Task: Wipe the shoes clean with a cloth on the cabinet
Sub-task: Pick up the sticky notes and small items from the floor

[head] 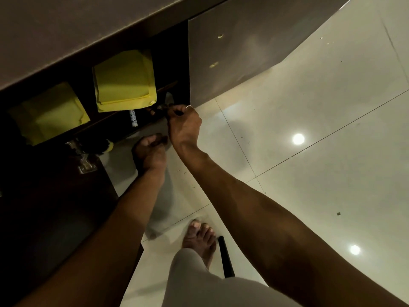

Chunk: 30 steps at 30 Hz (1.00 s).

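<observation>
- R hand reaches into the open cabinet. Its fingers are curled tight round a small dark item at the front edge of a lower shelf, and there is a ring on one finger.
- The dark item sits in deep shadow just under the nearer yellow bag. It's too dim to say if it's a shoe.
- A pale grey scrap pokes up just behind the item. Could be cloth, can't tell.
- L hand is lower, near the cabinet's bottom front edge and just beside the R wrist. Its fingers are curled inward, and it's unclear whether they hold anything.
- Two yellow bags are on the shelves: one above the R hand, the other further left, in darker shade.
- A small white printed tube stands on the shelf between the nearer bag and the dark item.
- A metal hinge shows on the open dark door at left. A pale grey door is at right.
- A bare foot is on the glossy tile floor, with a black rod just beside it.
</observation>
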Available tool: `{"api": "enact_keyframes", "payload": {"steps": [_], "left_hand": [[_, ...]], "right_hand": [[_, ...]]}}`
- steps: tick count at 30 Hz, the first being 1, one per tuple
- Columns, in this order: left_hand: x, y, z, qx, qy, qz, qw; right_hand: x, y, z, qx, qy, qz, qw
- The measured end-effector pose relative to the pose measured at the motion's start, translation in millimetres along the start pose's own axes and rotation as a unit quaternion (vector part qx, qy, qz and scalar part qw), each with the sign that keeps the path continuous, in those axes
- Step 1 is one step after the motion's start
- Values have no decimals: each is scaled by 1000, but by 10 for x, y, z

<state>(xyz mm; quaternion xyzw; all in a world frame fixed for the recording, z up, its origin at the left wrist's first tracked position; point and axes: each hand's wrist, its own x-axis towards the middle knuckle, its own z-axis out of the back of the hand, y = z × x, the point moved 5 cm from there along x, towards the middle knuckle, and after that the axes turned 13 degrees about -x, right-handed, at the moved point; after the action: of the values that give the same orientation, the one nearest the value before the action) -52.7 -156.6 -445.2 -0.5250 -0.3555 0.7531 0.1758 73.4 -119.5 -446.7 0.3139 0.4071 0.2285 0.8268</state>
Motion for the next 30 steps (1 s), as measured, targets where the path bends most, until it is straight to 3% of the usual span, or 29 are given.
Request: {"api": "enact_keyframes", "payload": {"steps": [8,19,25,27,30], "left_hand": [[-66,23,32,-17,-5,21,1000],[-613,-756,190,-9,37,-4,999],[-1020,-1106,495,57,73,-3,996],[-1442,-1413,775,47,89,-31,994],[-1488,-1563,929,72,100,-58,991]], "right_hand": [[-57,61,-60,12,2,20,1000],[-488,106,768,-11,56,55,997],[-698,497,1212,-71,103,98,987],[-1063,898,1590,-66,109,147,981],[-1064,1057,1616,-89,161,145,972]]}}
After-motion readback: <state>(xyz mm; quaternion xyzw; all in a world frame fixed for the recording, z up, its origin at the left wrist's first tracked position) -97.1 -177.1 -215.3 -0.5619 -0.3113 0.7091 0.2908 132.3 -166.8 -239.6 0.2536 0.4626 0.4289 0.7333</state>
